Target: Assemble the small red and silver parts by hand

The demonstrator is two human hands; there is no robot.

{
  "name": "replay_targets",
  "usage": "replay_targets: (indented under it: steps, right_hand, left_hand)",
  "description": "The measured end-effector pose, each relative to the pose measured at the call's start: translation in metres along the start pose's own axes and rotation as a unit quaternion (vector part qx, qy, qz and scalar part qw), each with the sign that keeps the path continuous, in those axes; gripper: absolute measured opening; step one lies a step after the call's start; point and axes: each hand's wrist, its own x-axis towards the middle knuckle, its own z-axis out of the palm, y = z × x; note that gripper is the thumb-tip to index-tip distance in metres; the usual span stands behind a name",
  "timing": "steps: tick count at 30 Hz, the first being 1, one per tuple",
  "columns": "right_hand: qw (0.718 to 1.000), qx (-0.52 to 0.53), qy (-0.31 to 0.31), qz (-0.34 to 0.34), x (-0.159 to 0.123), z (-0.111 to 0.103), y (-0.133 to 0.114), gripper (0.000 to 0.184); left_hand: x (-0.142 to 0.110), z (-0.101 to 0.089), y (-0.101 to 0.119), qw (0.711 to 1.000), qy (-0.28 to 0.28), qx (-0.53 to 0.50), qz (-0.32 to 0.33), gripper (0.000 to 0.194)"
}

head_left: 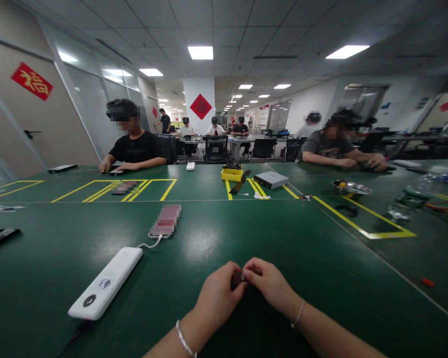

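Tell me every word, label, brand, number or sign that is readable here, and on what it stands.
"福": red door sign.
Too blurred to read: red pillar sign; water bottle label; handwriting on the white power bank; print on the black T-shirt.
Phone screen: pixelated, unreadable.
I can read no brand or number with certainty.

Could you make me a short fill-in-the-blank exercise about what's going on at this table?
The left hand and right hand hold a small item above a table coloured ____.
The white power bank is joined to the phone by a ____.
The clear plastic ____ has a green label.
The tape on the table is coloured ____.
Missing words: green; cable; bottle; yellow.
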Motion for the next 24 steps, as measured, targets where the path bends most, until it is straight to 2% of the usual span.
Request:
replay_targets:
  steps: [4,6,8,9,10,12,13,14,17,20,23,24]
  right_hand:
    - [0.999,-0.028,-0.017,-0.001,-0.002,0.002,-0.003,0.015]
    - [0.993,-0.110,-0.028,-0.036,0.001,-0.003,-0.008,0.020]
    - [0.965,-0.250,0.021,-0.075,0.006,-0.025,-0.011,0.027]
    - [0.936,-0.333,0.073,-0.090,0.008,-0.043,-0.010,0.029]
    - [0.894,-0.414,0.141,-0.096,0.010,-0.066,-0.007,0.031]
    - [0.788,-0.541,0.284,-0.076,0.009,-0.118,0.008,0.034]
    - [0.737,-0.571,0.359,-0.037,0.006,-0.147,0.020,0.036]
    - [0.707,-0.576,0.410,0.017,0.001,-0.175,0.033,0.040]
    - [0.707,-0.487,0.475,0.194,-0.023,-0.248,0.073,0.050]
    - [0.728,-0.364,0.481,0.325,-0.045,-0.296,0.104,0.055]
    - [0.737,-0.314,0.458,0.385,-0.057,-0.322,0.124,0.049]
    - [0.739,-0.330,0.468,0.356,-0.059,-0.327,0.129,0.042]
  left_hand:
    - [-0.001,0.001,0.003,1.000,0.003,0.027,0.010,0.012]
    - [-0.001,-0.001,0.002,1.000,0.013,0.020,0.010,0.006]
    - [-0.001,-0.004,0.001,1.000,0.026,0.003,0.002,0.005]
    - [0.000,-0.006,-0.001,0.999,0.032,-0.010,-0.006,0.006]
    - [0.001,-0.007,-0.002,0.999,0.037,-0.024,-0.016,0.007]
    - [0.003,-0.009,-0.006,0.996,0.044,-0.064,-0.040,0.010]
    - [0.004,-0.009,-0.008,0.994,0.046,-0.088,-0.051,0.012]
    - [0.006,-0.009,-0.010,0.991,0.046,-0.113,-0.061,0.013]
    - [0.008,-0.009,-0.013,0.981,0.033,-0.172,-0.079,0.015]
    - [0.008,-0.007,-0.015,0.977,0.028,-0.197,-0.081,0.015]
    - [0.008,-0.007,-0.017,0.973,0.034,-0.214,-0.073,0.014]
    - [0.008,-0.007,-0.017,0.972,0.035,-0.220,-0.072,0.015]
